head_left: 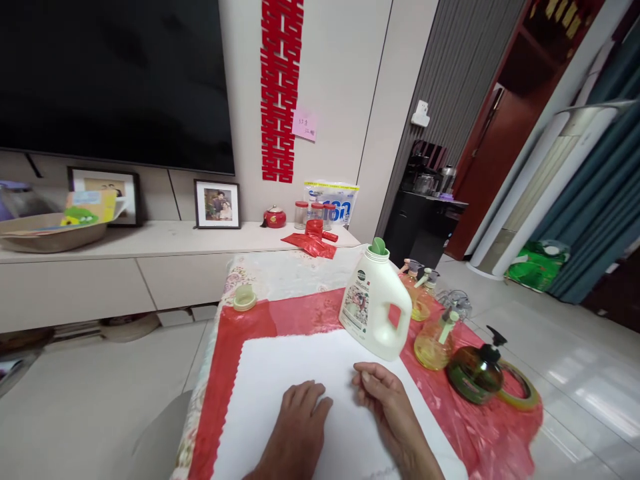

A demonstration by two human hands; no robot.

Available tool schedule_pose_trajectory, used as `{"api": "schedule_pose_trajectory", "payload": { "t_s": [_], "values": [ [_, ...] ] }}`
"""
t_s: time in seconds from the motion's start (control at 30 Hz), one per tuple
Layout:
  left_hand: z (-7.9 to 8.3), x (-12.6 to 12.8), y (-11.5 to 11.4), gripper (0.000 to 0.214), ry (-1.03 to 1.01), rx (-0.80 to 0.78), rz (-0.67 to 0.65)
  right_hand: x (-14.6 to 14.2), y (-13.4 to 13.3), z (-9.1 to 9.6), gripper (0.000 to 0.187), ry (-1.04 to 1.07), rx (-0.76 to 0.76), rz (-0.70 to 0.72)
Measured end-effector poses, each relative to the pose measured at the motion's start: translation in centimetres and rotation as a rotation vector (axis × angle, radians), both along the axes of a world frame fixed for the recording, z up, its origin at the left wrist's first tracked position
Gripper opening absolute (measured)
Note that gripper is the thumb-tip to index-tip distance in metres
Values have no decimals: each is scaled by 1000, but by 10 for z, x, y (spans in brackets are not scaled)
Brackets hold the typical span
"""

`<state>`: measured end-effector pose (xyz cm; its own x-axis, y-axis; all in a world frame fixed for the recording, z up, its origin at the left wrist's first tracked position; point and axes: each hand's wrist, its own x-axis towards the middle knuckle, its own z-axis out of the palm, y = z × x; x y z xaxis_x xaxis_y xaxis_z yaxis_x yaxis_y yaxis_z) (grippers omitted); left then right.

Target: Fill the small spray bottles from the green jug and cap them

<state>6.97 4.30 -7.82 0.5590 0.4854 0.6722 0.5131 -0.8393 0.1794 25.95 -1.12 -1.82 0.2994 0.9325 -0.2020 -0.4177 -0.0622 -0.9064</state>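
Observation:
My left hand [303,427] rests on a white cloth-like sheet [280,357] with scalloped edges, its fingers lying flat and nothing in it. To its right, my right hand [393,410] is held over the same sheet, fingers curled in and thumb close to the index finger. Nothing shows between those fingers. Just beyond my right hand stands a pale laundry detergent jug [375,307], upright on the sheet's far right corner. Its mouth is uncapped, with a green spout [379,246] showing. A pale translucent cap [245,298] sits at the far left of the table.
Red plastic film [300,313] covers the tablecloth. At the right stand several yellow pump bottles [434,343], a dark pump bottle [477,373] and a tape roll [520,387]. Red ribbon [313,243], jars [301,215] and a white bag [340,200] lie at the back.

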Motion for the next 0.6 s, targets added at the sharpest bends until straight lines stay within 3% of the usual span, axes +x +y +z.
{"api": "schedule_pose_trajectory", "payload": {
  "t_s": [0.33,0.47,0.6],
  "values": [
    [-2,-1,5,37,78,-12,-6,-1,-2,3,50,-33,5,-12],
    [7,-3,8,37,289,-177,-30,1,-2,2,50,-36,6,-10],
    [29,-1,11,37,514,-361,-46,2,-3,0,47,-32,3,5]
  ]
}}
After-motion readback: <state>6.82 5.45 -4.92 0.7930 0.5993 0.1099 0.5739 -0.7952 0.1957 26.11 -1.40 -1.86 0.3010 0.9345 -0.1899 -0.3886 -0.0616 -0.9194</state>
